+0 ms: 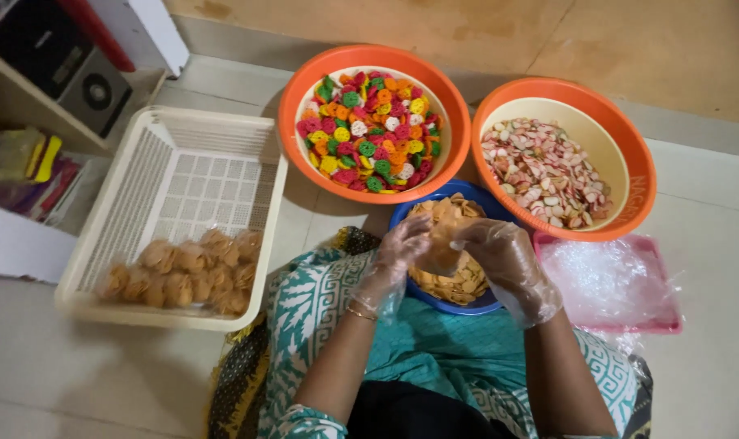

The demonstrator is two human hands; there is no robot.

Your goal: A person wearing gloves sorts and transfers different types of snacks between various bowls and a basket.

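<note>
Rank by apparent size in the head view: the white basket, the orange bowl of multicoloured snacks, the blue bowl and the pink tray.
1. white basket
2. orange bowl of multicoloured snacks
3. pink tray, though plastic bags cover much of it
4. blue bowl, partly hidden by the gloved hands, so unsure against the tray

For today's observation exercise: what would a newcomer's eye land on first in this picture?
First, the orange bowl of multicoloured round snacks at top centre, beside a second orange bowl of pink-and-white pieces on its right. Below them, the left hand and right hand, both in clear plastic gloves, meet on a small packet over a blue bowl of tan crisps. At left, a cream basket holds filled packets.
</note>
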